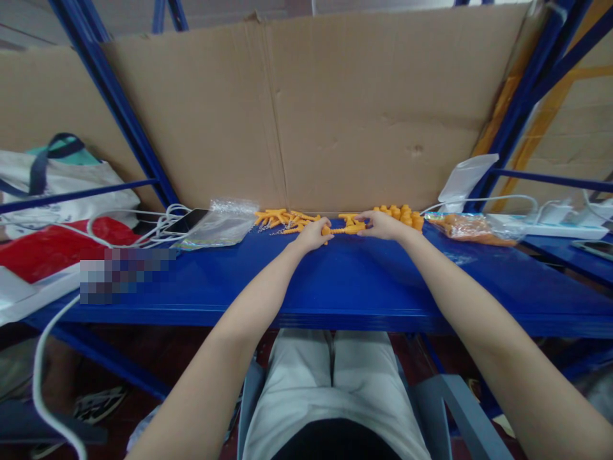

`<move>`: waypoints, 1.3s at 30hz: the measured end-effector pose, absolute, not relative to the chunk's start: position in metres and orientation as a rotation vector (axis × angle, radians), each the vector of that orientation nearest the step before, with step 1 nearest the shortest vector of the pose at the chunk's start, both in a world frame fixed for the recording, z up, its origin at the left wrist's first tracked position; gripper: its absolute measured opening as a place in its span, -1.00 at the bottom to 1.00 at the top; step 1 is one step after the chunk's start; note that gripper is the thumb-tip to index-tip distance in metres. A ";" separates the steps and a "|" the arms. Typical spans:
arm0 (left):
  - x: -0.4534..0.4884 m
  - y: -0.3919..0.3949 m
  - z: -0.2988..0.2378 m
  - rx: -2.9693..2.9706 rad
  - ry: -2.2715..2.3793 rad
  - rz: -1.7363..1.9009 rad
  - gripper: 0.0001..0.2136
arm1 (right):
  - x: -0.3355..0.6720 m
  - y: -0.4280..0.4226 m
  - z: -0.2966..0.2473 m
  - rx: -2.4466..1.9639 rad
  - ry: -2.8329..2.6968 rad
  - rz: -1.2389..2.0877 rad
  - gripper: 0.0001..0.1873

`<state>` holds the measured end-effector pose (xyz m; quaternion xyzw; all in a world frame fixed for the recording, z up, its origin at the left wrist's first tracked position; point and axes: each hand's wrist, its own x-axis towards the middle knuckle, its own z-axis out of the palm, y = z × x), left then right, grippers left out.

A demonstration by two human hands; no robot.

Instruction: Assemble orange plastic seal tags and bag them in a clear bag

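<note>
My left hand (313, 236) is closed, with its fingertips around a small orange plastic piece (326, 230). A ridged orange part reaches from it towards my right hand (382, 226). Between that hand's thumb and forefinger is the end of a branched orange plastic piece (352, 227); whether the two pieces are joined, I cannot tell. Beyond my left hand lies a pile of branched orange pieces (272, 218) with thin metal chains among them. Behind my right hand stand several knobby orange pieces (400, 213) in a group.
The blue table (345, 281) backs onto a cardboard sheet (359, 115). At left are a clear plastic bag (223, 225), a dark phone (188, 221), white cables and a red bag (52, 246). At right are a bag of orange parts (472, 227) and a white power strip (550, 227).
</note>
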<state>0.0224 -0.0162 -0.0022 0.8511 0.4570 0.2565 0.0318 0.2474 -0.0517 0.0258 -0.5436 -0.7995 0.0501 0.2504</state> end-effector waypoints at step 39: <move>0.023 -0.013 -0.004 2.500 1.484 0.989 -0.79 | 0.250 -0.051 0.007 -1.323 -1.694 1.039 -0.55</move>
